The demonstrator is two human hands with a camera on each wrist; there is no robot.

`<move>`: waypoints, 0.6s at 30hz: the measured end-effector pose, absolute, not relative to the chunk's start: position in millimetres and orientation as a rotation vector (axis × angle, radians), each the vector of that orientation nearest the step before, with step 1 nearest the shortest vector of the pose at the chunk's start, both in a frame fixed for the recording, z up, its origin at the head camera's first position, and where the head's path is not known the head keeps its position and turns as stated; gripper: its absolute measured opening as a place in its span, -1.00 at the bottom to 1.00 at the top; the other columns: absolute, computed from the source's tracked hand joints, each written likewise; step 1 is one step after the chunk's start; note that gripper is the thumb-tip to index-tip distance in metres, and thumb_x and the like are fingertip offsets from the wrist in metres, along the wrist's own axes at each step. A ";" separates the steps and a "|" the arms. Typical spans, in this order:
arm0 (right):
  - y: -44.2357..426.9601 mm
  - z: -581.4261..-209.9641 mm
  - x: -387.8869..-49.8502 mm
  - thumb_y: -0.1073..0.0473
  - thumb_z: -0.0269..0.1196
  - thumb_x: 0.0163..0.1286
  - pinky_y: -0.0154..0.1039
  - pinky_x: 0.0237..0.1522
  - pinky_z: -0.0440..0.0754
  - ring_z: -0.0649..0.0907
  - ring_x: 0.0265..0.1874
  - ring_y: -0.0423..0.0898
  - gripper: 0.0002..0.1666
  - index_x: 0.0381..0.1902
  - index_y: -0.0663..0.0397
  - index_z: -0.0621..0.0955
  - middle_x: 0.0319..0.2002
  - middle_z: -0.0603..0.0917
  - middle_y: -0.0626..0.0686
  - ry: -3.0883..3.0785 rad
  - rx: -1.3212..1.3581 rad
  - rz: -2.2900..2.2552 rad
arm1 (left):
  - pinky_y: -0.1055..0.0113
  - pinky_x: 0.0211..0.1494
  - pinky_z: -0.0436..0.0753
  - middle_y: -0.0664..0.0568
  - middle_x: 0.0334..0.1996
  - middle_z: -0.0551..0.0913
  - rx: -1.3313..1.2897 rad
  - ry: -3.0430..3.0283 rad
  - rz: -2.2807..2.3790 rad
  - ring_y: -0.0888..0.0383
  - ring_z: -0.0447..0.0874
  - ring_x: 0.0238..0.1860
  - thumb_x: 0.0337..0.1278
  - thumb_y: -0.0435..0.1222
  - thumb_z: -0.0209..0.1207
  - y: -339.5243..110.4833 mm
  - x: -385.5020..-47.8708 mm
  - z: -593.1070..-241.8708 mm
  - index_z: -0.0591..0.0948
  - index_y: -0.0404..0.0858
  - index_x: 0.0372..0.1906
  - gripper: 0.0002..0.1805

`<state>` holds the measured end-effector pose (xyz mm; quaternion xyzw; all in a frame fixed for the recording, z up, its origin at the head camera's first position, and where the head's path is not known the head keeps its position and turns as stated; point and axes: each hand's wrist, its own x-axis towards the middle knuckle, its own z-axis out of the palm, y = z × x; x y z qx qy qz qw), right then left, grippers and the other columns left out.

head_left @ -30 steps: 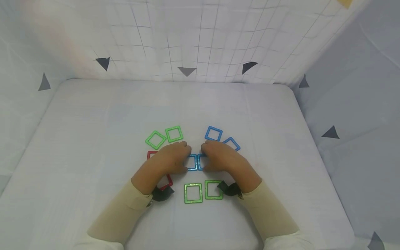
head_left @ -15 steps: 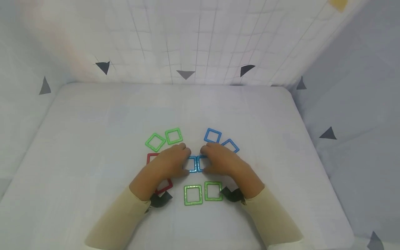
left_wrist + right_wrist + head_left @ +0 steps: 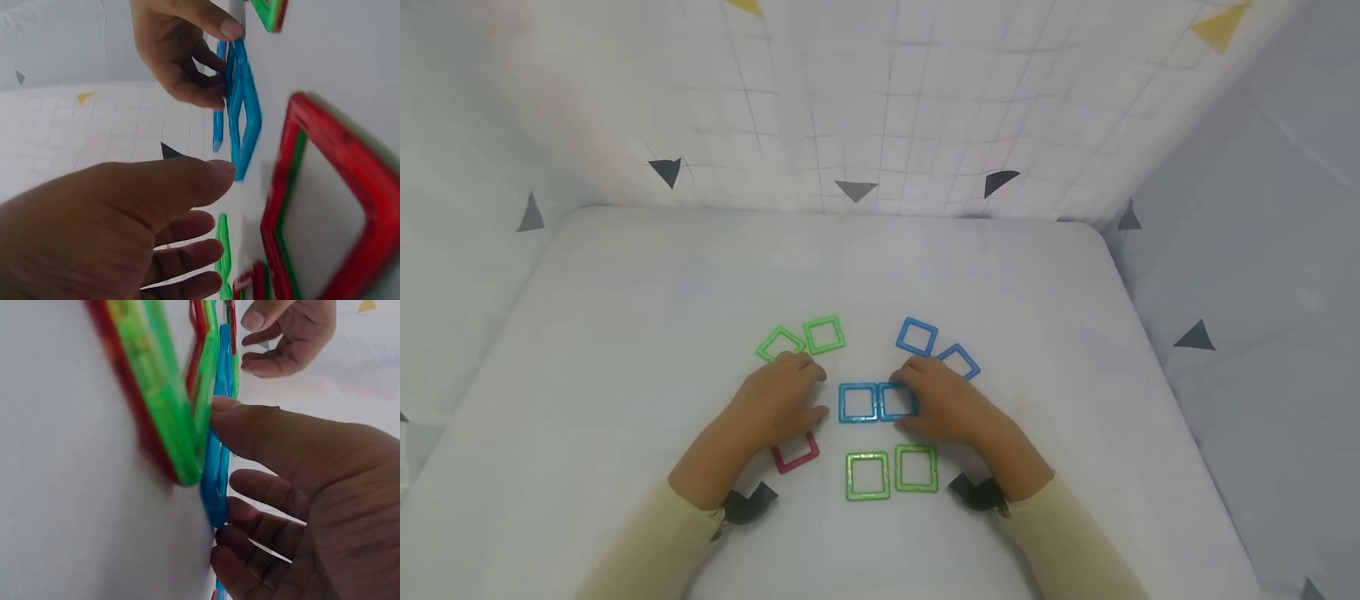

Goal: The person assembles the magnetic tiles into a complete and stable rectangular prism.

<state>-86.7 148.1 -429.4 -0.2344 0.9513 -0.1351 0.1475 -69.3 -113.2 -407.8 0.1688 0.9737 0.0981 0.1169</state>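
Two blue square magnetic tiles, the left one (image 3: 858,403) and the right one (image 3: 895,402), lie edge to edge on the table. My right hand (image 3: 951,402) holds the right blue tile, thumb at its near edge and fingers at its far edge. My left hand (image 3: 778,400) is apart from the left blue tile, thumb and fingers spread with nothing between them. Below it a red tile (image 3: 796,454) shows in part. In the left wrist view, the left thumb appears in front of a blue tile corner (image 3: 248,128).
Two green tiles (image 3: 824,334) lie behind my left hand, and two darker blue tiles (image 3: 917,337) behind my right. Nearer me are two more green tiles (image 3: 867,477). White walls with dark triangle marks (image 3: 857,191) surround the white table (image 3: 1037,283).
My left hand has let go of the left blue tile and moved left, over the red tiles. The right hand stays at the right blue tile. The head view has shifted slightly.
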 end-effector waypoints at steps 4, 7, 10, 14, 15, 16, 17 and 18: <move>154.4 -434.4 -85.8 -0.11 0.53 0.07 -0.14 0.29 0.50 0.48 0.22 -0.15 -0.28 0.21 -0.21 0.58 0.20 0.55 -0.15 2.741 -0.682 -0.454 | 0.26 -0.06 0.66 0.07 -0.10 0.59 0.465 2.871 0.325 0.12 0.50 -0.09 0.02 0.00 0.43 -120.8 -67.0 -409.3 0.59 -0.13 0.14 -0.41; 160.0 -438.8 -86.4 -0.11 0.53 0.06 -0.16 0.30 0.48 0.47 0.23 -0.18 -0.30 0.19 -0.24 0.59 0.19 0.54 -0.19 2.743 -0.710 -0.501 | 0.32 -0.16 0.61 0.11 -0.24 0.54 0.446 2.896 0.348 0.14 0.45 -0.19 0.02 -0.02 0.44 -126.0 -66.3 -411.3 0.60 -0.14 0.08 -0.47; 164.1 -441.9 -87.6 -0.10 0.54 0.06 -0.16 0.31 0.47 0.46 0.25 -0.18 -0.32 0.17 -0.24 0.59 0.20 0.54 -0.20 2.732 -0.742 -0.572 | 0.34 -0.19 0.60 0.13 -0.29 0.49 0.417 2.901 0.336 0.16 0.43 -0.21 0.00 -0.03 0.45 -130.1 -66.1 -413.1 0.60 -0.14 0.03 -0.49; 166.1 -444.8 -89.5 -0.10 0.53 0.06 -0.14 0.31 0.48 0.46 0.26 -0.16 -0.32 0.17 -0.22 0.59 0.20 0.55 -0.18 2.721 -0.778 -0.636 | 0.32 -0.17 0.63 0.10 -0.26 0.50 0.403 2.910 0.296 0.15 0.46 -0.19 -0.04 -0.04 0.48 -134.3 -65.6 -415.1 0.61 -0.16 0.04 -0.46; 166.2 -445.3 -89.8 -0.10 0.53 0.06 -0.13 0.32 0.47 0.46 0.26 -0.16 -0.32 0.17 -0.23 0.59 0.20 0.55 -0.18 2.720 -0.781 -0.644 | 0.30 -0.16 0.64 0.09 -0.25 0.51 0.404 2.912 0.296 0.14 0.46 -0.18 -0.05 -0.04 0.48 -135.3 -65.3 -415.4 0.61 -0.16 0.05 -0.45; 166.1 -445.6 -90.1 -0.11 0.53 0.06 -0.13 0.32 0.47 0.46 0.26 -0.16 -0.32 0.17 -0.23 0.59 0.20 0.55 -0.18 2.719 -0.781 -0.649 | 0.29 -0.15 0.65 0.08 -0.24 0.51 0.402 2.915 0.295 0.14 0.47 -0.17 -0.06 -0.04 0.49 -136.1 -65.1 -415.9 0.61 -0.16 0.07 -0.43; 166.2 -446.1 -90.4 -0.10 0.53 0.06 -0.12 0.31 0.48 0.46 0.26 -0.15 -0.32 0.16 -0.23 0.59 0.20 0.55 -0.18 2.717 -0.785 -0.661 | 0.28 -0.13 0.66 0.07 -0.22 0.52 0.400 2.914 0.297 0.13 0.47 -0.15 -0.06 -0.04 0.49 -136.8 -65.0 -416.2 0.61 -0.17 0.08 -0.42; 166.1 -446.5 -90.7 -0.11 0.53 0.07 -0.12 0.32 0.47 0.46 0.27 -0.16 -0.33 0.16 -0.23 0.59 0.20 0.55 -0.18 2.714 -0.783 -0.664 | 0.27 -0.12 0.67 0.07 -0.21 0.52 0.393 2.909 0.302 0.13 0.47 -0.13 -0.07 -0.04 0.49 -137.5 -64.7 -416.4 0.60 -0.16 0.10 -0.40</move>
